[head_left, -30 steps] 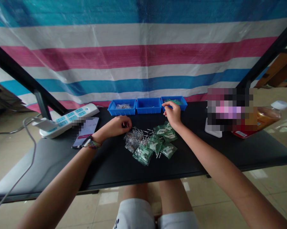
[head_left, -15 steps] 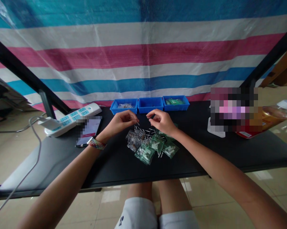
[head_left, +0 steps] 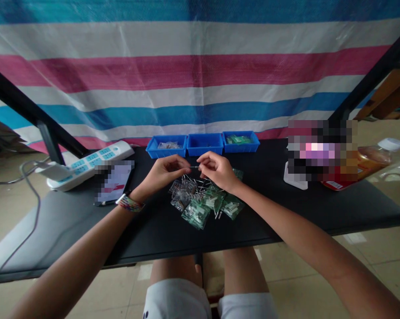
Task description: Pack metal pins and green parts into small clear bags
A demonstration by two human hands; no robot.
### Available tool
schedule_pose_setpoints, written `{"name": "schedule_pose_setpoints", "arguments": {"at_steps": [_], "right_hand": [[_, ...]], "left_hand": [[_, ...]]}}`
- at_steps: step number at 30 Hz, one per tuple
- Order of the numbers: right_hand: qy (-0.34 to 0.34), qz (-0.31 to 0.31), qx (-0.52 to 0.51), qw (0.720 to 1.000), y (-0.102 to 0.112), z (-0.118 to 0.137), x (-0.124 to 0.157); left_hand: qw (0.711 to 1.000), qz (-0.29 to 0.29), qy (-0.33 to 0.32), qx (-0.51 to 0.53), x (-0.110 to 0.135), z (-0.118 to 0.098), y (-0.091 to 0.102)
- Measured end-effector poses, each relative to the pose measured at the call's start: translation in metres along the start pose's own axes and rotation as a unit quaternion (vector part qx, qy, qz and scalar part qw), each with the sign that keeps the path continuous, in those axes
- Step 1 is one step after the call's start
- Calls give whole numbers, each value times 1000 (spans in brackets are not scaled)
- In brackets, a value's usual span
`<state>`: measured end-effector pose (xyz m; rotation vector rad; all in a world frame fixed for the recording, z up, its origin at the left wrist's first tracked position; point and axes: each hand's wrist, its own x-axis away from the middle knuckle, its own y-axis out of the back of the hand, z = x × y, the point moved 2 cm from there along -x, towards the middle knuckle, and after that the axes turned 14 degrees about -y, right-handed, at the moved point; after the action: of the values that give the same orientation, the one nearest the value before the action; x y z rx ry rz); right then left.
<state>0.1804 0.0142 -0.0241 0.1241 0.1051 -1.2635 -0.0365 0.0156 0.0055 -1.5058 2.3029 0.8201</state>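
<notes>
A thin metal pin (head_left: 194,167) spans the gap between my two hands, above the pile. My left hand (head_left: 171,170) pinches its left end between thumb and forefinger. The other end is at the closed fingertips of my right hand (head_left: 216,170). Right below lie loose metal pins (head_left: 200,188), scattered among small bags. Clear bags with dark bits (head_left: 181,195) are on the left of the pile. Green-tinted bags with white pieces (head_left: 197,212) lie at the front and right. My right hand and wrist cover part of the pile's back.
Three blue bins stand behind: the left bin (head_left: 150,149) holds clear bags, the middle bin (head_left: 205,150) shows its floor, the right bin (head_left: 241,148) holds green bags. A power strip (head_left: 120,153) and phone (head_left: 115,182) lie left; a bottle (head_left: 374,157) lies right.
My hands have come slightly closer together, and a thin metal pin now shows between the fingertips. The camera view has shifted a little, moving the bins and pile slightly left.
</notes>
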Motion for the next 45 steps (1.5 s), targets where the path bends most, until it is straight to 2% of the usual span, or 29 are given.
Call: {"name": "schedule_pose_setpoints", "arguments": {"at_steps": [9,14,19,24,31,34,37,40,41,45], "right_hand": [[-17,13,-10,1000,0,2,1],[-24,17,-16,999,-1,5,2],[-5,10,-11,1000,1,7,2],[6,-3,-7,1000,2,4,3],[33,-43,53,997,7,6,2],[56,-94,63,992,14,7,-2],[96,-206,104,968,30,7,-12],[119,-317,200,919,52,7,-26],[111,-330,244,905,59,6,-31],[81,-305,391,864,73,4,-39]], "left_hand": [[995,25,-20,-92,2,1,5],[994,43,-17,-99,1,-4,4],[996,26,-7,-86,-2,-13,4],[997,30,-6,-77,-2,-12,2],[994,42,0,-101,0,-7,1],[983,75,-29,-162,0,-1,7],[956,147,-72,-245,2,9,13],[929,191,-91,-303,4,18,18],[926,195,-91,-311,4,20,19],[925,198,-84,-314,4,21,21]]}}
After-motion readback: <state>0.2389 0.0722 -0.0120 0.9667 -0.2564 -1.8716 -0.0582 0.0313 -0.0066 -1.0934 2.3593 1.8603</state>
